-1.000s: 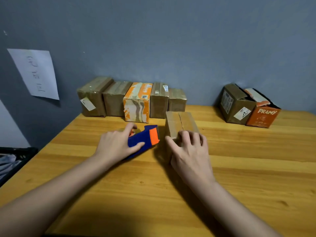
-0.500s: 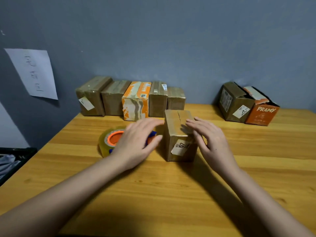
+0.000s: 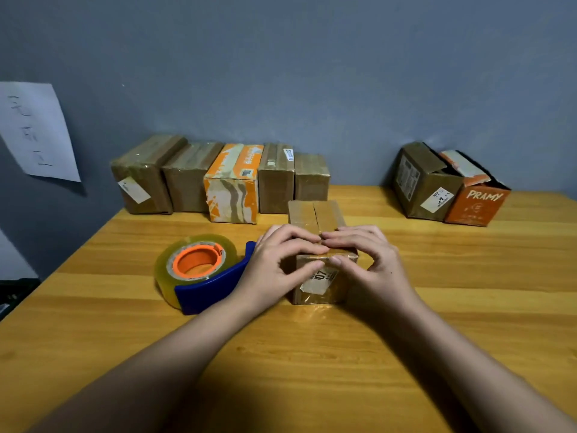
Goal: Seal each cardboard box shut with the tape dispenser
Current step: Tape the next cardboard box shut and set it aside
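A small brown cardboard box [image 3: 315, 214] with a white label on its front stands mid-table, its two top flaps meeting in a seam. My left hand [image 3: 274, 264] and my right hand [image 3: 371, 260] both grip its near top edge, fingers on the flaps and thumbs on the front face. The tape dispenser [image 3: 199, 270], blue with an orange hub and a clear tape roll, lies on its side on the table just left of the box. My left wrist partly covers its blue end.
Several taped boxes [image 3: 231, 182] stand in a row against the grey wall at the back left. Two boxes with raised flaps, one brown [image 3: 427, 182] and one orange [image 3: 477, 204], sit at the back right. A paper sheet [image 3: 34, 129] hangs on the left wall. The wooden table [image 3: 312, 354] stretches toward me.
My left hand let go of the tape dispenser, which now lies on the table, and moved right onto the box. My right hand shifted so both hands meet on the box's near top edge.
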